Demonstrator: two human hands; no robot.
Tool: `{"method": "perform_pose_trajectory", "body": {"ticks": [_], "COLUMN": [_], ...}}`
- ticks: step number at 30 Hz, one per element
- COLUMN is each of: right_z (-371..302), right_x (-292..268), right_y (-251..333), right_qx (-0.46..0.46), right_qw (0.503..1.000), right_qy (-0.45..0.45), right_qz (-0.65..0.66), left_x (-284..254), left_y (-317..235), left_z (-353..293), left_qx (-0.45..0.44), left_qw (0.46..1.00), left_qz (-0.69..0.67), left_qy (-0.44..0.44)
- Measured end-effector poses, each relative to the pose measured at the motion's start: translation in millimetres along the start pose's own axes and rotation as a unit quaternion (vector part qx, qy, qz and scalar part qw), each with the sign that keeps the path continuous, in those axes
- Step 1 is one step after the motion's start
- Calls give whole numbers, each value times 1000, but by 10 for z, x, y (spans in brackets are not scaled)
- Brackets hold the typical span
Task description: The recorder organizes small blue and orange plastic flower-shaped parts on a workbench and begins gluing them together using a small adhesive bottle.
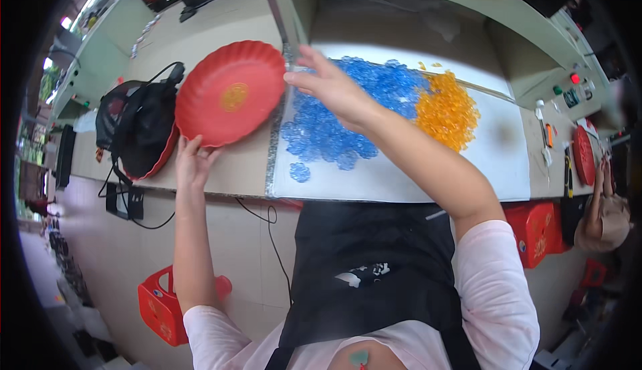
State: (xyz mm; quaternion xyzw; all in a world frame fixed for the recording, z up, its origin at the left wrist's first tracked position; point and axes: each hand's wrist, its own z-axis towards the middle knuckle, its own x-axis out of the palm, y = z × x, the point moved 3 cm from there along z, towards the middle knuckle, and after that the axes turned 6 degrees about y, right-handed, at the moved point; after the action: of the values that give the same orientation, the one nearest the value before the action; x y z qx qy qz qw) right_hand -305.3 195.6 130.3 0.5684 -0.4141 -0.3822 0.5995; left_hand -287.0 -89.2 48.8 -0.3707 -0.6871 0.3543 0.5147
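Observation:
A round red plate (221,112) with a fluted rim and a gold emblem in its middle is tilted over the left part of the table. My left hand (194,159) grips its lower rim, with the thumb on the near side. My right hand (328,86) is beside the plate's right edge, fingers apart and slightly blurred. Its thumb tip is at the rim; whether it touches, I cannot tell. Below my right hand and forearm lies a spread pile of clear blue flower-shaped pieces (328,129). A heap of clear orange pieces (449,112) adjoins it on the right.
A black bag (144,126) rests on another red plate left of mine. The piles lie on a white sheet (414,176) before a pale shelf (562,56). Red stools (157,306) stand below the table. At far right are another person's hands (602,176) near a red plate (584,155).

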Motion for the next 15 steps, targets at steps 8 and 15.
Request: {"method": "perform_pose_trajectory", "body": {"ticks": [8, 15], "right_z": [-2423, -2990], "right_x": [-518, -717], "right_y": [1147, 1122], "right_qx": [-283, -328], "right_qw": [951, 944], "right_qy": [99, 20], "right_qz": [71, -5], "left_x": [459, 1540], "left_y": [182, 882], "left_z": [-319, -1068], "left_qx": [218, 379], "left_qw": [959, 616], "left_qz": [126, 663], "left_qy": [-128, 194]}}
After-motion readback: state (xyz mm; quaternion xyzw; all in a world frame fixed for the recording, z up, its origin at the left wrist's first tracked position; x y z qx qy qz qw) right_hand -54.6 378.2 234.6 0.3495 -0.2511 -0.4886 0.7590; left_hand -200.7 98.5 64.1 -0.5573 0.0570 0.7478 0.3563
